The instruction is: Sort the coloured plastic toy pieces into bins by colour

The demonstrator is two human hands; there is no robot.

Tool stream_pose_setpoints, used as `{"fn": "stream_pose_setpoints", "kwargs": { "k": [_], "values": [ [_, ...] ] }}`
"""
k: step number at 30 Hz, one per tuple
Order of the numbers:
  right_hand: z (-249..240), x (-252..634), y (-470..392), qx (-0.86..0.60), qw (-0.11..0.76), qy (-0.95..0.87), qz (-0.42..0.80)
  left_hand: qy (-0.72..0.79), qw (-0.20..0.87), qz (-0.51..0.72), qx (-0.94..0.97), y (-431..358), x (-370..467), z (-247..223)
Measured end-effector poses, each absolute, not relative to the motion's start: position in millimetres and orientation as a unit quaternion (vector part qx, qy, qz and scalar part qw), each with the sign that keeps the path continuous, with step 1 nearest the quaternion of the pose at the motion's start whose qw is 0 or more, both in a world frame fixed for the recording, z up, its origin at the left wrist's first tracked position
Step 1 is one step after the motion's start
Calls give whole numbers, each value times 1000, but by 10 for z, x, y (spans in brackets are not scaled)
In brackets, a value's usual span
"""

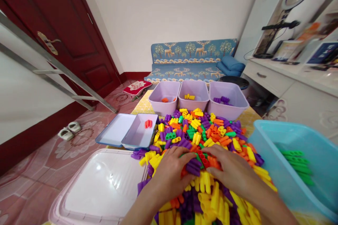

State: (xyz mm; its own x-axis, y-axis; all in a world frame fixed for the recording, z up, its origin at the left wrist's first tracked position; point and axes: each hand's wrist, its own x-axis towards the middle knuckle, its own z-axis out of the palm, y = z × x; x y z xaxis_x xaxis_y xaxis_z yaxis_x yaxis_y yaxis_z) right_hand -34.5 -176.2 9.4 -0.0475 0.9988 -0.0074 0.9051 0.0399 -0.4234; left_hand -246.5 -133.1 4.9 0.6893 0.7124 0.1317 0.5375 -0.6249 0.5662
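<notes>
A heap of plastic tube pieces joined side by side, in yellow, purple, orange, green and red, spreads over the table. My left hand (174, 168) is over the near middle of the heap, thumb and index finger closed about a purple tube piece (194, 167). Facing it, my right hand (229, 168) has its thumb and index fingertips at the two ends of a red tube piece (203, 159). Orange pieces lie under the right palm, partly hidden. Yellow tube pieces (204, 181) lie just below both hands.
Three lilac bins behind the heap hold orange (165, 110), yellow (194, 104) and purple pieces (229, 112). Left stands a shallow box (134, 135) with red pieces; nearer is a pale lid (100, 182). A blue tub (266, 147) with green pieces stands right.
</notes>
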Motion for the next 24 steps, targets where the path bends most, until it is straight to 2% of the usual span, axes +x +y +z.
{"fn": "stream_pose_setpoints", "kwargs": {
  "k": [4,6,9,12,14,17,24],
  "values": [
    [-84,-499,-1656,-684,131,-702,150,377,263,212,863,-1305,-2396,-64],
    [-119,-520,-1577,-698,154,-683,153,387,283,244,843,-1288,-2379,-91],
    [-111,-505,-1485,-688,295,-630,208,399,319,290,809,-1244,-2380,-98],
    [-72,-516,-1445,-604,458,-563,330,411,331,313,790,-1202,-2392,-68],
    [-46,-555,-1441,-563,502,-531,387,409,340,325,782,-1188,-2393,-35],
    [-12,-635,-1455,-557,500,-525,405,402,373,356,756,-1183,-2382,18],
    [58,-787,-1530,-581,433,-583,367,387,473,403,681,-1191,-2365,54]
  ]
}}
